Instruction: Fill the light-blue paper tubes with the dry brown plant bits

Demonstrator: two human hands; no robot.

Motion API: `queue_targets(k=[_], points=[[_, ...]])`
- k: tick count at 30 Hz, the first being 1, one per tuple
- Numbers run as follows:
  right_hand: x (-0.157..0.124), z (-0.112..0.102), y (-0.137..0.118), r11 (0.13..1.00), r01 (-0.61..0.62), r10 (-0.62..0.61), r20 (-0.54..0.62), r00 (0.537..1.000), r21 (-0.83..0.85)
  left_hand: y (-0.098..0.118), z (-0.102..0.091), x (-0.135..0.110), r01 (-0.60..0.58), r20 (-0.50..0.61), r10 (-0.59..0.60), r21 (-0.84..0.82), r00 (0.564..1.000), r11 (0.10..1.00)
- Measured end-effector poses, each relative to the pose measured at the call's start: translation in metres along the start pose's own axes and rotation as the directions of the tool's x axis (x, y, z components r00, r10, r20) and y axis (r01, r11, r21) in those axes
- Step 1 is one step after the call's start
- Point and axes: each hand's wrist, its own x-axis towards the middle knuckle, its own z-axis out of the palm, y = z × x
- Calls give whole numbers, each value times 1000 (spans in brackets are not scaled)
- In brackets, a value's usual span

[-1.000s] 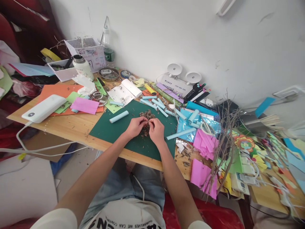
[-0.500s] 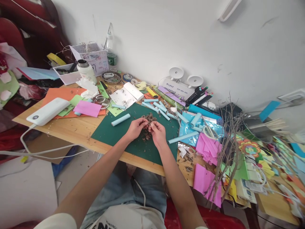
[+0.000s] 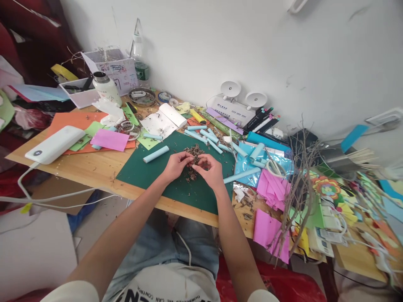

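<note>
Over the dark green mat (image 3: 138, 170), my left hand (image 3: 176, 165) and my right hand (image 3: 212, 169) meet with fingertips pinched on crumbly brown dried leaves (image 3: 194, 149). The leaves lie in a small heap between and behind the fingers, with loose crumbs in front. Exactly which bit each hand grips is partly hidden by the fingers. Left of my left hand, a light blue paper tube (image 3: 156, 154) rests on the mat. Several more blue tubes (image 3: 215, 146) lie at the mat's far right, and another blue tube (image 3: 242, 175) is beside my right hand.
A white power bank (image 3: 55, 144) with a cable sits at the table's left. Behind stand a white open-topped bottle (image 3: 107, 89) and a plastic bottle (image 3: 141, 69). At the right are scissors (image 3: 276, 168), pink paper (image 3: 273, 188) and upright dry twigs (image 3: 300, 197).
My hands have drawn slightly apart, with the right fingers shifting their pinch. The whole view has shifted a little, so the table appears further left and higher.
</note>
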Motion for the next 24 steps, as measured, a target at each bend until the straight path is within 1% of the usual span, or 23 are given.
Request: queue_targets(k=[1,3,6,8,11,16,19,21,24], points=[[0,1,-1,1000,28,-28,-31,999,1,0,0,0,-3,14,3,14,1000,1000],[1,2,-1,997,79,-80,-50,996,-16,0,0,-1,-13,64,11,27,998,1000],[2,2,3,986,144,-151,-91,984,-80,-1,1,-2,-20,125,18,18,992,1000],[2,1,7,977,176,-189,-115,975,-117,-1,1,-2,-8,124,7,9,992,1000],[1,3,11,957,221,-246,-119,962,-190,-1,1,-2,-6,124,4,21,992,1000],[0,8,14,886,294,-351,-104,931,-360,3,0,-2,-68,116,54,123,992,990],[0,8,15,844,306,-377,-82,922,-440,3,0,-2,-64,104,52,120,993,991],[-1,7,14,831,321,-389,-62,919,-454,2,0,-2,-55,100,45,102,994,993],[-3,7,11,845,323,-373,-36,927,-427,1,1,-3,-65,92,54,119,994,991]])
